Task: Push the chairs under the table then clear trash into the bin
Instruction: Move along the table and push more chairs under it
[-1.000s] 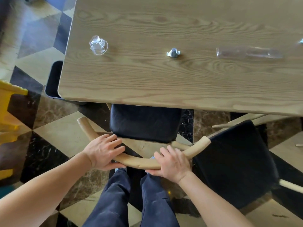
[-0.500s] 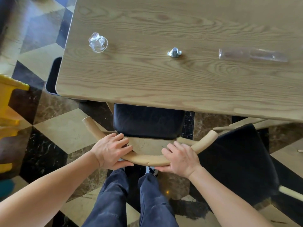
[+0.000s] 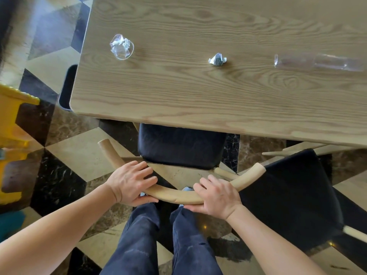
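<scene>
**Chair part-way in: snag risks at the table's near edge**

The wooden table (image 3: 218,100) is my reference. At its near edge, the chair (image 3: 174,196) I'm pushing has only the front of its black seat under the top.

A second chair (image 3: 290,199) stands skewed at the same edge, further right. Its seat is right up against my chair's right rail tip, though I cannot tell if they touch. Pushing straight on could lock the two together, or swing mine sideways.

I also can't judge whether the rail tips will clear the tabletop, and a hard knock there would jolt it.

The dark bin (image 3: 66,88) sits at the table's left end, half hidden.

My left hand (image 3: 131,183) and right hand (image 3: 216,197) each grip the curved rail, fingers over and thumbs under. The knuckles could get pinched against the table edge.

On the table lie a clear plastic bottle (image 3: 317,62), a crumpled clear cup (image 3: 121,47) and a foil scrap (image 3: 217,59). A jolt might roll the bottle off.
</scene>
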{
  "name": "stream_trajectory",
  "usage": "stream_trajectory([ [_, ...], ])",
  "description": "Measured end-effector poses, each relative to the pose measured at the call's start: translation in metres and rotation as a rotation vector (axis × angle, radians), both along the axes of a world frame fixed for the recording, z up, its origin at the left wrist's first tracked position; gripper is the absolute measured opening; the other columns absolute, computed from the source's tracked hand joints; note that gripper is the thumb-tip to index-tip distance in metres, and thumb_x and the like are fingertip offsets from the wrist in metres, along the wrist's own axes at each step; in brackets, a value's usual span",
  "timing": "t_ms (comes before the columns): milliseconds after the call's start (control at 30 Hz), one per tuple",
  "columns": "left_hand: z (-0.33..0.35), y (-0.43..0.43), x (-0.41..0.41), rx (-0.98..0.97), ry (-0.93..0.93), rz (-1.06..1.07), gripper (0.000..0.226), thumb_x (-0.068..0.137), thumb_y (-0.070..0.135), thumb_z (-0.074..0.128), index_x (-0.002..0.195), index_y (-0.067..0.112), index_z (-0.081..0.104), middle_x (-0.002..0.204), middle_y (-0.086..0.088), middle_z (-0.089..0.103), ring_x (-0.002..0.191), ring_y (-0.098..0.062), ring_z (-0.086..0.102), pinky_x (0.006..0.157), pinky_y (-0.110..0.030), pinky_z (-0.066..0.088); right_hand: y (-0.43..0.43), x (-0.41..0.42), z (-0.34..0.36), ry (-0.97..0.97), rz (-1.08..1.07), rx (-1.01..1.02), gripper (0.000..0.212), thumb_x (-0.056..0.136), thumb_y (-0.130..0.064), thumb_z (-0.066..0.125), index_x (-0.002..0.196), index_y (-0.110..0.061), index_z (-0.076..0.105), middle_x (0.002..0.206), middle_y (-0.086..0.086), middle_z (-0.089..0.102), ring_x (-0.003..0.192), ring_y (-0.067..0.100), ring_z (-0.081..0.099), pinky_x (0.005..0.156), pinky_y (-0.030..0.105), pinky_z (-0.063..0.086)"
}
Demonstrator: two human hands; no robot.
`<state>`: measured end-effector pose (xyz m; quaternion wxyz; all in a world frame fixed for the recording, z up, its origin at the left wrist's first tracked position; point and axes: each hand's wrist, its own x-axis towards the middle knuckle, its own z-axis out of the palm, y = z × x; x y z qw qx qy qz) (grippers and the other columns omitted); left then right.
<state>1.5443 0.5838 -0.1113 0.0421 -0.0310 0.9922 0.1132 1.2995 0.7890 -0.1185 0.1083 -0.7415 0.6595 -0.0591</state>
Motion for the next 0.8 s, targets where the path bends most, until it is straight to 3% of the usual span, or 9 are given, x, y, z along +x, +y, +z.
stream_trajectory([
  [133, -0.003, 0.003, -0.003, 0.003, 0.020, 0.012, 0.056, 0.091, 0.071, 0.049, 0.087, 0.018, 0.066, 0.081, -0.002, 0.060, 0.068, -0.023, 0.051, 0.058, -0.035, 0.047, 0.000, -0.006, 0.000, -0.010, 0.016, 0.032, 0.060, 0.089, -0.079, 0.043, 0.085, -0.021, 0.057, 0.078, 0.000, 0.057, 0.065, 0.018, 0.051, 0.050, 0.027, 0.035],
  [367, 0.001, 0.007, -0.003, -0.023, -0.045, 0.027, 0.059, 0.091, 0.074, 0.045, 0.091, 0.019, 0.065, 0.085, -0.003, 0.060, 0.073, -0.027, 0.053, 0.064, -0.040, 0.049, 0.002, -0.003, 0.003, 0.033, -0.022, 0.074, 0.064, 0.085, -0.082, 0.045, 0.084, -0.020, 0.056, 0.078, -0.002, 0.056, 0.067, 0.019, 0.052, 0.050, 0.030, 0.033],
  [500, 0.017, 0.018, -0.004, -0.079, -0.190, 0.058, 0.060, 0.092, 0.077, 0.035, 0.102, 0.025, 0.062, 0.094, 0.000, 0.060, 0.081, -0.024, 0.053, 0.070, -0.042, 0.049, -0.001, 0.003, 0.025, 0.097, -0.106, 0.348, 0.078, 0.083, -0.086, 0.029, 0.108, -0.018, 0.057, 0.101, 0.002, 0.060, 0.091, 0.025, 0.056, 0.070, 0.039, 0.042],
  [600, 0.031, 0.037, 0.000, -0.105, -0.184, 0.190, 0.060, 0.093, 0.071, 0.035, 0.105, 0.019, 0.064, 0.096, -0.002, 0.062, 0.084, -0.026, 0.056, 0.078, -0.042, 0.053, -0.002, 0.015, 0.047, 0.127, -0.217, 0.485, 0.075, 0.087, -0.081, 0.034, 0.122, -0.017, 0.054, 0.115, 0.006, 0.057, 0.106, 0.029, 0.053, 0.090, 0.045, 0.042],
  [700, 0.043, 0.062, -0.002, -0.140, -0.345, 0.354, 0.056, 0.096, 0.066, 0.038, 0.119, 0.021, 0.062, 0.112, -0.001, 0.062, 0.106, -0.026, 0.056, 0.104, -0.043, 0.042, 0.011, 0.027, 0.069, 0.083, -0.323, 0.516, 0.053, 0.098, -0.058, 0.047, 0.130, -0.016, 0.053, 0.125, 0.009, 0.056, 0.119, 0.031, 0.051, 0.108, 0.050, 0.034],
  [800, 0.063, 0.084, -0.014, -0.104, -0.468, 0.504, 0.044, 0.099, 0.056, 0.045, 0.132, 0.027, 0.053, 0.128, 0.001, 0.057, 0.124, -0.024, 0.049, 0.111, -0.041, 0.036, 0.032, 0.034, 0.090, 0.017, -0.375, 0.581, 0.052, 0.099, -0.035, 0.051, 0.146, -0.016, 0.040, 0.144, 0.009, 0.046, 0.137, 0.032, 0.037, 0.112, 0.055, 0.030],
])
